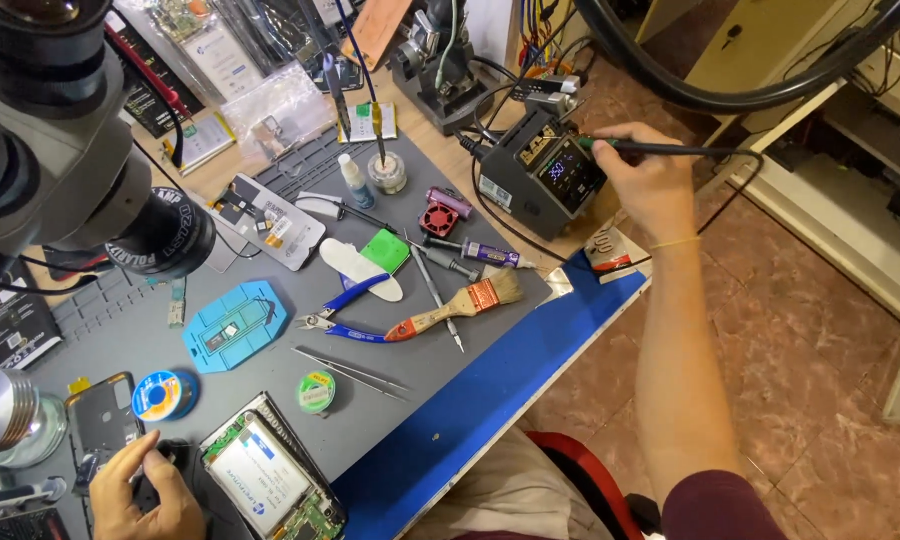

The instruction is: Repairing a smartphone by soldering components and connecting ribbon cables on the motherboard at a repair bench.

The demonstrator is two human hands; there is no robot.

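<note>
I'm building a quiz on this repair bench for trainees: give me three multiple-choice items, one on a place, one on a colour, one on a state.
1. Where does the paintbrush lie?
A. on the grey mat, right of the blue-handled cutters
B. on the floor
C. on top of the soldering station

2. What colour is the small square fan?
A. yellow
B. red
C. white

3. What is the right hand doing?
A. resting flat on the mat
B. holding the tweezers
C. closed in a grip on a thin soldering iron handle beside the soldering station

Answers: 1 A, the brush lies on the mat with its bristles pointing right, the cutters just to its left. 2 B, its housing shows red near the mat's middle. 3 C, the fingers wrap the dark handle, whose cable trails off to the right.
</note>
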